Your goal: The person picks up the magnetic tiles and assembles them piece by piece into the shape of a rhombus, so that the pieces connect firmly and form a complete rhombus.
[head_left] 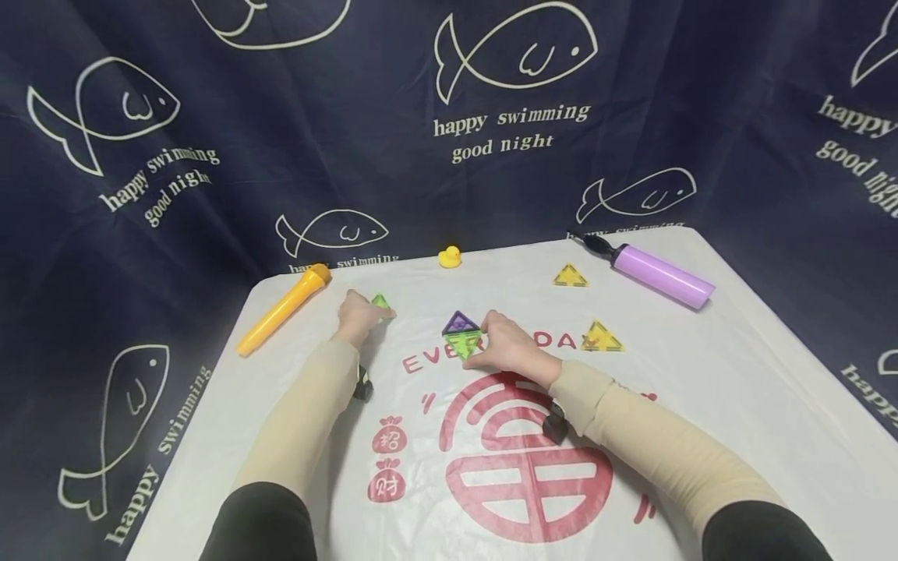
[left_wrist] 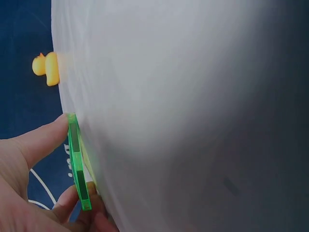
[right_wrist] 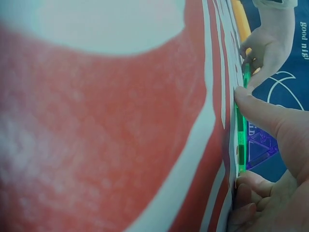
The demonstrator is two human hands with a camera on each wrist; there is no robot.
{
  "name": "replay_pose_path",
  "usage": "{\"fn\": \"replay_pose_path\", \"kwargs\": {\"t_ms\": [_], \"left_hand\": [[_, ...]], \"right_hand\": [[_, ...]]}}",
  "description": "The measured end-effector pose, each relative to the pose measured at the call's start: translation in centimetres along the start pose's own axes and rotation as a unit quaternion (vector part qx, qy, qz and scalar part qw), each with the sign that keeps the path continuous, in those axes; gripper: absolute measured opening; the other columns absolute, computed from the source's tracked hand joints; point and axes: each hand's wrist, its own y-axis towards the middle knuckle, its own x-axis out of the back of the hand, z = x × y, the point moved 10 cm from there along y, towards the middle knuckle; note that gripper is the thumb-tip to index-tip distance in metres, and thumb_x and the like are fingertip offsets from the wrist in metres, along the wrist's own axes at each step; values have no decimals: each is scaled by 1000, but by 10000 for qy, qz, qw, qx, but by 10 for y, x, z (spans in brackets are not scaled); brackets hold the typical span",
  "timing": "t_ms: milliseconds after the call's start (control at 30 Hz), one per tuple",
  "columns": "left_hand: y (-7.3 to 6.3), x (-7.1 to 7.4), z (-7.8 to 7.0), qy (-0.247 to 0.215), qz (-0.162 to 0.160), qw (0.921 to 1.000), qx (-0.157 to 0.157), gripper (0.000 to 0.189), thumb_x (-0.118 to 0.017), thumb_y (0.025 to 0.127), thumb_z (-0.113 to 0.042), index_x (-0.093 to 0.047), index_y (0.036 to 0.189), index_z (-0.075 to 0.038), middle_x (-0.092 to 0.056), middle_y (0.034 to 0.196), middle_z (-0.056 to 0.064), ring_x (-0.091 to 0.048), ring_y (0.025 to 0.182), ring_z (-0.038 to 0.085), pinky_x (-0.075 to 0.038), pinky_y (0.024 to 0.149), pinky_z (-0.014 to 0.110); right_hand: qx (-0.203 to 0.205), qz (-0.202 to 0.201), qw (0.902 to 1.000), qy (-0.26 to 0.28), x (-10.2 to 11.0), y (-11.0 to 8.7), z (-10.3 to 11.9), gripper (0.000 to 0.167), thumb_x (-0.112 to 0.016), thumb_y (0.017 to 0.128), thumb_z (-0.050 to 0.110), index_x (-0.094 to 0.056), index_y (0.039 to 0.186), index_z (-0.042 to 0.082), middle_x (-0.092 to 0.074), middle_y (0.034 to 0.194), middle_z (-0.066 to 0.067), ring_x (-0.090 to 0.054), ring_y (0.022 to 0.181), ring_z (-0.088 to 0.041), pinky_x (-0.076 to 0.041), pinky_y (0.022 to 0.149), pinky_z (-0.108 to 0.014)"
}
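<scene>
In the head view my left hand [head_left: 358,318] pinches a translucent green triangular tile [head_left: 380,301] at the table's far left. The left wrist view shows that tile [left_wrist: 78,166] on edge, thumb at one end and fingertips at the other. My right hand [head_left: 510,344] grips a second green triangular tile [head_left: 462,344] near the middle, thumb and fingers at two corners. A purple triangular tile [head_left: 460,321] lies edge to edge with this green one, pointing away from me. In the right wrist view the purple tile [right_wrist: 263,149] stands behind the green tile [right_wrist: 241,140].
Two yellow triangular tiles [head_left: 570,276] lie right of my right hand, one farther back. A purple hand pump [head_left: 662,276] rests at the back right. A yellow rubber duck [head_left: 450,257] sits by the far edge. An orange microphone-shaped toy [head_left: 284,310] lies at the left.
</scene>
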Motion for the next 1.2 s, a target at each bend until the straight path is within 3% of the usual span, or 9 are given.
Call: {"fn": "replay_pose_path", "kwargs": {"t_ms": [200, 300, 433, 600, 867, 1033, 1200], "left_hand": [[-14, -4, -4, 46, 87, 9990, -442, 63, -85, 77, -12, -46, 125, 3, -56, 117, 23, -54, 111, 38, -46, 103, 50], [-22, -8, -4, 48, 229, 9982, -555, 58, -84, 76, -7, -49, 121, 1, -57, 116, 22, -56, 108, 37, -47, 100, 49], [-34, -16, -2, -129, 489, 9972, -558, 53, -79, 76, 1, -53, 122, 0, -59, 117, 22, -61, 93, 30, -55, 84, 40], [-50, -26, -3, -540, 779, 9942, -503, 52, -74, 78, 6, -56, 127, 1, -57, 124, 23, -64, 84, 24, -57, 68, 29], [-69, -41, -10, -1566, 1122, 9798, -543, 44, -70, 82, 13, -54, 122, 9, -53, 123, 27, -66, 103, 38, -61, 79, 33], [-72, -47, -12, -1681, 1175, 9774, -518, 38, -70, 84, 11, -55, 119, 10, -56, 114, 25, -69, 97, 36, -61, 78, 31], [-76, -49, -17, -1651, 1118, 9781, -596, 24, -69, 84, 10, -53, 102, 6, -58, 100, 20, -71, 82, 29, -62, 72, 30]], "right_hand": [[-79, -1, 10000, -15, -2, 0, -5, 79, -91, 73, 43, -49, 125, 1, -59, 108, -13, -57, 95, -26, -52, 86, -40], [42, 76, 10000, 45, -1, 1, -4, 89, -91, 74, 41, -45, 138, -1, -59, 126, -20, -58, 113, -32, -50, 99, -45], [195, 243, 9994, 175, 1, 1, -2, 96, -91, 76, 34, -39, 150, 1, -51, 144, -23, -49, 133, -37, -41, 110, -51], [182, 339, 9990, 218, 1, 3, -5, 82, -88, 81, 30, -47, 147, 4, -57, 138, -20, -54, 126, -35, -46, 106, -50], [91, 166, 9998, 89, 2, 5, -7, 73, -88, 80, 33, -53, 138, 5, -63, 125, -18, -60, 112, -31, -51, 95, -47], [58, 30, 10000, -67, 2, 7, -6, 70, -89, 79, 37, -55, 132, 5, -64, 124, -17, -61, 111, -30, -52, 94, -46], [-32, -42, 9998, -211, 1, 9, -6, 65, -87, 79, 41, -57, 125, 7, -65, 116, -12, -61, 100, -25, -53, 85, -42]]}}
